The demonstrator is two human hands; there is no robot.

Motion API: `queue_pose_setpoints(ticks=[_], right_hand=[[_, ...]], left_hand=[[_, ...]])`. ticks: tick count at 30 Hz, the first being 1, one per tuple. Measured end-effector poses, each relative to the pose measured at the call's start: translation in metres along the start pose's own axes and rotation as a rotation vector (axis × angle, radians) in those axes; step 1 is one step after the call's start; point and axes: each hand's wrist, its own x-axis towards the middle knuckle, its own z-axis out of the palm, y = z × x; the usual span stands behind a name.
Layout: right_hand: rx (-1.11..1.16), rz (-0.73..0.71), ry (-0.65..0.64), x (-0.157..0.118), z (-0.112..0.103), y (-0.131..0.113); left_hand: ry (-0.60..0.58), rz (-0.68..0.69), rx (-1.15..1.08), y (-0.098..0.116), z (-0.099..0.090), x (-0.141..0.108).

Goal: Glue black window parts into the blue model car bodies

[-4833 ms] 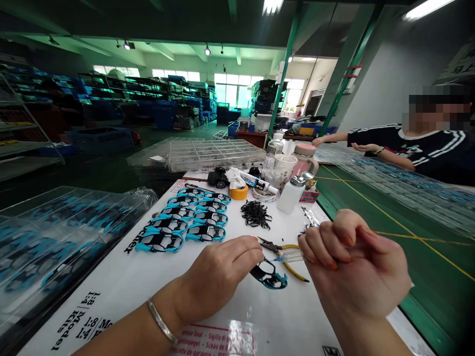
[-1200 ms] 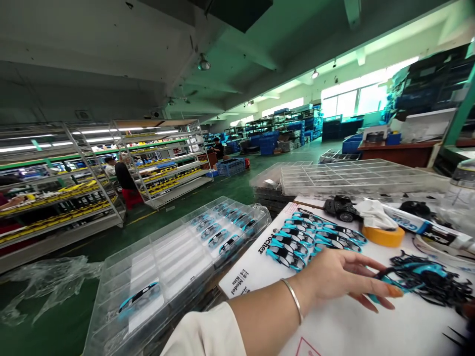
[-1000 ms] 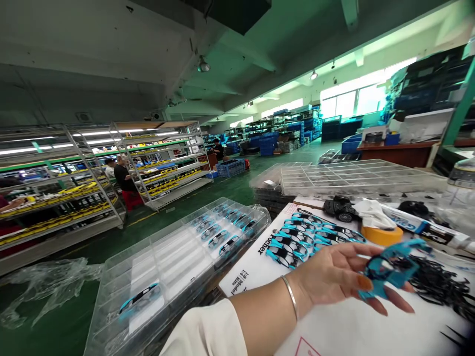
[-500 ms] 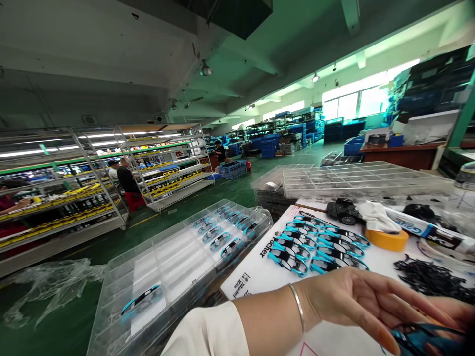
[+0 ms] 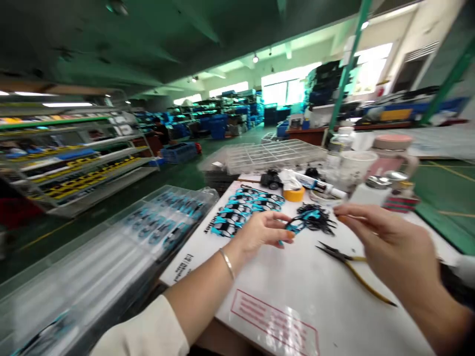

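Observation:
My left hand (image 5: 261, 231), with a silver bangle on the wrist, pinches a small blue-and-black plastic part (image 5: 299, 223) above the white board (image 5: 274, 282). Across from it my right hand (image 5: 389, 249) is raised, thumb and forefinger pressed together; whatever lies between them is too small to make out. Behind the held part is a heap of thin black pieces (image 5: 326, 225). Long-nose pliers (image 5: 347, 258) with yellow handles lie beneath my right hand. Rows of similar blue-and-black parts (image 5: 232, 217) lie on the board beyond my left hand.
A clear divided tray (image 5: 111, 257) holding more such parts stands at left. Behind the board are yellow tape (image 5: 293, 194), a glue tube (image 5: 315, 184) and stacked clear trays (image 5: 274, 155). A metal-topped white bottle (image 5: 371, 190) and cups stand at right.
The view has swung right, bringing the pliers and bottles into sight. My hands, close together at the lower right before, are now apart, with the blue-and-black part in my left fingers.

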Motion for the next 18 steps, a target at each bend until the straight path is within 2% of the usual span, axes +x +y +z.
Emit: queue_pose_setpoints(ticks=[3,7,18], right_hand=[[0.045,-0.169,-0.084,0.003,0.005,-0.018],[0.018,-0.285,-0.218,0.001,0.015,-0.028],[-0.044,-0.306,-0.421,-0.002,0.017,-0.02]], left_hand=[[-0.015,-0.031,0.127,0.001,0.002,-0.002],[0.0,-0.044,0.213,0.005,0.006,-0.007],[-0.019,-0.029,0.29,0.0,0.004,-0.005]])
